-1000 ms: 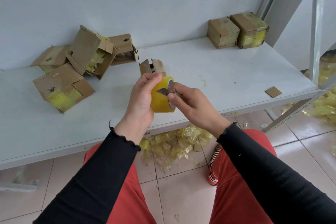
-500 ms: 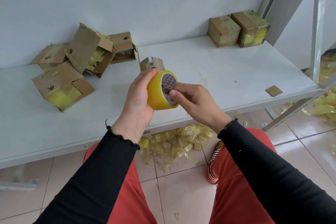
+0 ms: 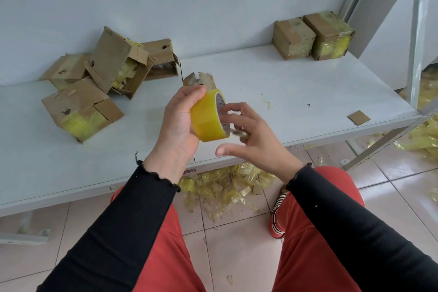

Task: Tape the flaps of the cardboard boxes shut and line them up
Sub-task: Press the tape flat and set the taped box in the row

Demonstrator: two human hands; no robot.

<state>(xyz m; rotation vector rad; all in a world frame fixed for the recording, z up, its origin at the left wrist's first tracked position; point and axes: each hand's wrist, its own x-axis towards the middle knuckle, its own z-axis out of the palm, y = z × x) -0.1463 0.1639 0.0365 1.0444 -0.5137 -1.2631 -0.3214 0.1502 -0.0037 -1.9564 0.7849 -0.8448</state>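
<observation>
Cardboard boxes are sitting in two groups on the white table (image 3: 296, 92): four untidy ones with loose flaps (image 3: 94, 83) are lying heaped at the back left, and two taped ones (image 3: 312, 35) are standing side by side, touching, at the back right against the wall. Another small box (image 3: 198, 79) is peeking out just behind the hands. The left hand (image 3: 177, 125) is gripping a yellow tape roll (image 3: 208, 117) above the table's front edge, fingers curled over its top. The right hand (image 3: 256, 135) is hovering beside the roll's open face with fingers spread and blurred; I cannot tell whether they are touching it. A cardboard scrap (image 3: 358, 117) is lying near the right front corner.
</observation>
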